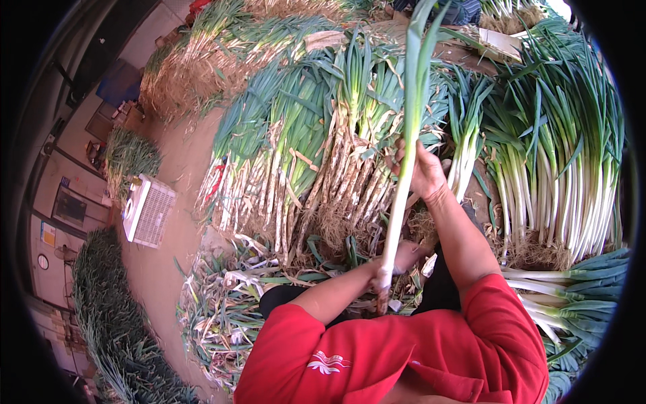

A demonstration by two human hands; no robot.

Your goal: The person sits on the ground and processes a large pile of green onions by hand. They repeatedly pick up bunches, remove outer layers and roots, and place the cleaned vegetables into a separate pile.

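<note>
My right hand (pixel 425 169) grips a long green onion (pixel 404 197) where its white shaft turns green. The onion stands nearly upright before my chest, leaves at the top of the view and brown root end near my shirt. My left hand (pixel 410 256) is blurred and partly behind the lower white shaft; its fingers point right, and whether they hold anything is unclear. Ahead of both hands lie unpeeled green onions (pixel 348 171) with dry brown skins and soil on their roots. Just beyond my right hand rests a small bunch of clean white-stemmed onions (pixel 464 146).
Clean onions (pixel 565 187) lean in a thick row at right, with more lying (pixel 570 288) below them. Stripped leaves and skins (pixel 227 308) cover the ground at left. A white slatted appliance (pixel 151 209) stands beyond, near another onion pile (pixel 116 313). A person's clothing (pixel 460 11) shows at top.
</note>
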